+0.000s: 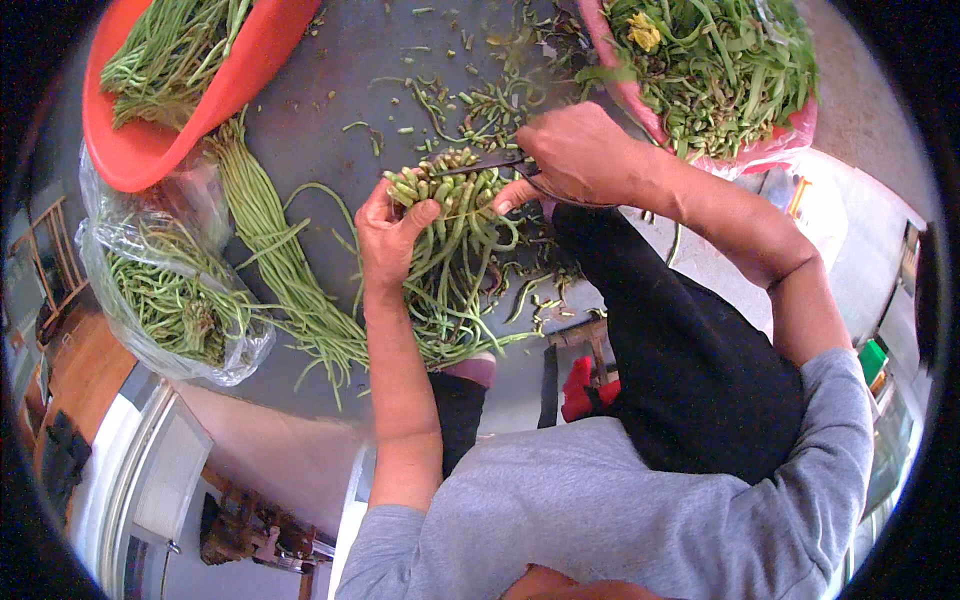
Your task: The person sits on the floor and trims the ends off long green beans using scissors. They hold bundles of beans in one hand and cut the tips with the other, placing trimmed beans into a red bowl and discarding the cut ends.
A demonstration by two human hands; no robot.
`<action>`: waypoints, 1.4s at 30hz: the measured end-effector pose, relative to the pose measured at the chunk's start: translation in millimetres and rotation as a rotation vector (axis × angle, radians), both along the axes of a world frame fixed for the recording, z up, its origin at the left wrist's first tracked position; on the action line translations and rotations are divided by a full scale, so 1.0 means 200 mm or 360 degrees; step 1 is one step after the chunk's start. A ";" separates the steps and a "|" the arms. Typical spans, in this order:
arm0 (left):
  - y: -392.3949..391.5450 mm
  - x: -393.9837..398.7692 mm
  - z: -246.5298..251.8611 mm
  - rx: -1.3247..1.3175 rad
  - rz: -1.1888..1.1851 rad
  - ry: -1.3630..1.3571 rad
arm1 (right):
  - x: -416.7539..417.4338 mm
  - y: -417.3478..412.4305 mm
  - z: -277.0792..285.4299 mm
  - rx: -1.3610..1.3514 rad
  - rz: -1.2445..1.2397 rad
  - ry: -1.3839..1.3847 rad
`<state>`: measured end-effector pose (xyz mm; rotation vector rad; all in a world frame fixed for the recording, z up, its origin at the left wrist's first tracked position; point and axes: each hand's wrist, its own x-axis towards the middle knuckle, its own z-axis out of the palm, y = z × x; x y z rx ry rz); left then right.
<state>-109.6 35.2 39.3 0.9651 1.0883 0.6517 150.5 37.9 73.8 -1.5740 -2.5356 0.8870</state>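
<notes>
In my left hand [394, 232] is the upper end of a bunch of long green beans [457, 217], its cut ends pointing up between thumb and fingers. The beans hang down and trail over the dark floor. My right hand [574, 161] is closed around the handles of dark scissors [484, 166], whose blades reach across the bean ends. Part of the handles is hidden by the fingers. Left of my left hand lies a long bundle of green beans [274, 217]. Short trimmed pieces [480, 112] are strewn beyond my hands.
A red basin [247, 71] with long beans stands at the upper left. Below it lies a clear plastic bag of beans [180, 300]. A pink bag [622, 82], heaped with trimmings and leaves, stands at the upper right. My black-trousered leg [690, 352] is close below my right hand.
</notes>
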 end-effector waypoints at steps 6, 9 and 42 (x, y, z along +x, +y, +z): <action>0.00 0.00 0.00 -0.0039 0.0007 -0.0009 | -0.01 0.04 -0.04 -0.0023 0.0165 0.0008; 0.03 -0.02 -0.06 0.0028 -0.0052 0.0032 | -0.01 0.05 0.01 -0.0161 0.0134 -0.0021; 0.07 -0.03 -0.05 -0.0485 -0.0410 -0.0316 | -0.06 0.02 -0.06 -0.0609 0.0086 0.0317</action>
